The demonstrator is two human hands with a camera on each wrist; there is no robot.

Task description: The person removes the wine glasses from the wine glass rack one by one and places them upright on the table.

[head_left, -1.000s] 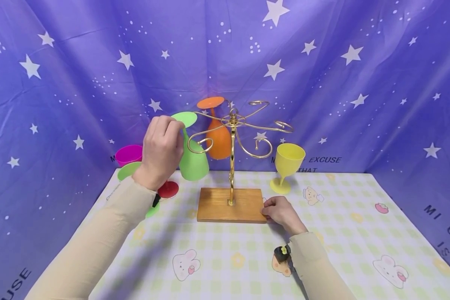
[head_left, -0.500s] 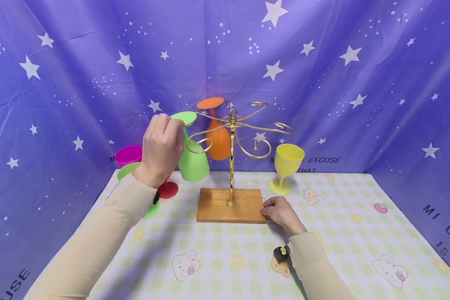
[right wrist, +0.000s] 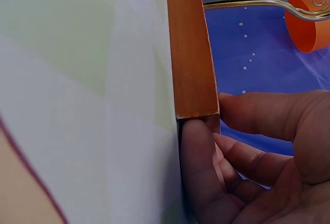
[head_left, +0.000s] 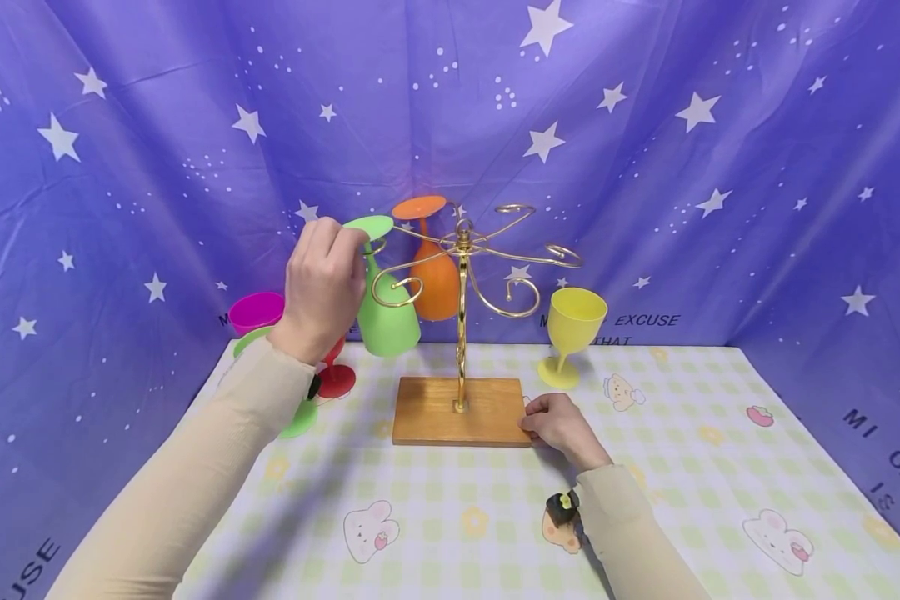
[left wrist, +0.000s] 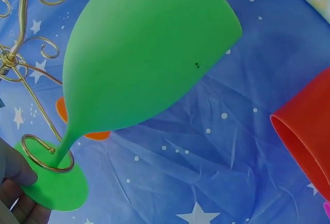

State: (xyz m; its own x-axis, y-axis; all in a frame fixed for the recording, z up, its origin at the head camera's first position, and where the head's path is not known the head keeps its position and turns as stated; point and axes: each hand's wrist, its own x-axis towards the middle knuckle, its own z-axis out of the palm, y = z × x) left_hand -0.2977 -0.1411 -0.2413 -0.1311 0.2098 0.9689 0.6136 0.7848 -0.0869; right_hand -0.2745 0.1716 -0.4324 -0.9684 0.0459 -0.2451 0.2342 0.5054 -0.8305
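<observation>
My left hand (head_left: pixel 322 283) pinches the foot of an upside-down green goblet (head_left: pixel 387 321), its bowl hanging down. In the left wrist view, a curled hook (left wrist: pixel 47 168) of the gold rack loops around the goblet's stem (left wrist: pixel 64 149), just over the foot. My right hand (head_left: pixel 562 425) holds the right end of the rack's wooden base (head_left: pixel 427 408); in the right wrist view a thumb (right wrist: pixel 258 113) lies on its top and a finger against its end. An orange goblet (head_left: pixel 435 279) hangs upside down at the rack's back left.
A yellow goblet (head_left: pixel 576 325) stands upright to the right behind the base. Left of the rack, partly behind my left arm, are a magenta goblet (head_left: pixel 255 312), a red goblet (head_left: pixel 336 381) and another green goblet (head_left: pixel 298 421). A starry purple curtain (head_left: pixel 645 183) surrounds the table.
My left hand and the green goblet have risen slightly. The right hand keeps its hold on the base, and the rack stays in place.
</observation>
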